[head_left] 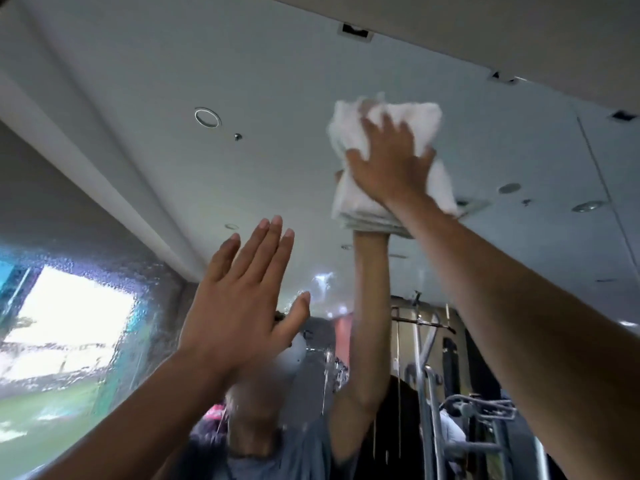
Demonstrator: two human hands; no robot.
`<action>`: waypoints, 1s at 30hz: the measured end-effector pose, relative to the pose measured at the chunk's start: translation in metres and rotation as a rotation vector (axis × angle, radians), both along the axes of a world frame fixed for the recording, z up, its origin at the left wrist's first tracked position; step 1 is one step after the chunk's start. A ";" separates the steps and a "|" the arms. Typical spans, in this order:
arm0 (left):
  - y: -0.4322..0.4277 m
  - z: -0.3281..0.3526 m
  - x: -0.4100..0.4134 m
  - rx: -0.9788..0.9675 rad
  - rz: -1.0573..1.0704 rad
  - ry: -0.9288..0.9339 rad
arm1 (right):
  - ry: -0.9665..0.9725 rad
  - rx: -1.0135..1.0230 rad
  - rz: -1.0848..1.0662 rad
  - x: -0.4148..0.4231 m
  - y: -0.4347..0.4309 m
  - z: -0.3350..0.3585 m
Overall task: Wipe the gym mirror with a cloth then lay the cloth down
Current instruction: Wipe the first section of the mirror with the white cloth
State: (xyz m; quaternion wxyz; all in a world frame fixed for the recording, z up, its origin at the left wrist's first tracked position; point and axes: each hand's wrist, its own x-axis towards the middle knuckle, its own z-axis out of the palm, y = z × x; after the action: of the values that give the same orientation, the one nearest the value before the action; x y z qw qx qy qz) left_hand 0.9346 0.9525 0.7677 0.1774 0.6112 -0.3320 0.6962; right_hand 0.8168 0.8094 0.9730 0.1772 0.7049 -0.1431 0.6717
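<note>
The gym mirror (173, 168) fills the view, reflecting the ceiling and the room. My right hand (388, 164) is raised high and presses a folded white cloth (349, 140) flat against the glass with spread fingers. Its reflection, an arm reaching up, meets the cloth from below. My left hand (242, 289) is held up lower and to the left, fingers straight and together, palm toward the mirror; whether it touches the glass I cannot tell. Wet streaks and droplets show on the lower left part of the glass.
Reflected in the mirror are a bright window (69, 327) at the lower left, metal gym equipment (450, 393) at the lower right, and a person below my hands. The mirror's upper edge meets the ceiling (519, 36) at the top right.
</note>
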 end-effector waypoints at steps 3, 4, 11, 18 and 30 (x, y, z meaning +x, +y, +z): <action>0.005 -0.010 0.005 -0.013 0.010 0.023 | 0.203 -0.301 -0.049 0.005 0.016 -0.056; 0.006 -0.016 0.007 -0.005 0.011 0.021 | 0.275 -0.405 -0.048 0.000 0.010 -0.076; 0.009 -0.032 0.010 0.008 -0.007 0.009 | 0.210 -0.274 -0.050 -0.059 -0.072 -0.086; 0.010 -0.031 0.007 -0.008 -0.055 0.007 | -0.004 -0.062 -0.039 0.013 0.012 -0.109; 0.008 -0.040 0.009 -0.034 -0.102 -0.005 | -0.075 0.059 -0.080 -0.012 -0.020 -0.117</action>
State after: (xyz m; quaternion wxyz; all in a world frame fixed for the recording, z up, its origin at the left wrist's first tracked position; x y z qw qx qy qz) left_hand 0.9438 0.9606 0.7281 0.2222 0.5887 -0.3515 0.6932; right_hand 0.8052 0.7897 0.8565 0.1777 0.6779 -0.1976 0.6854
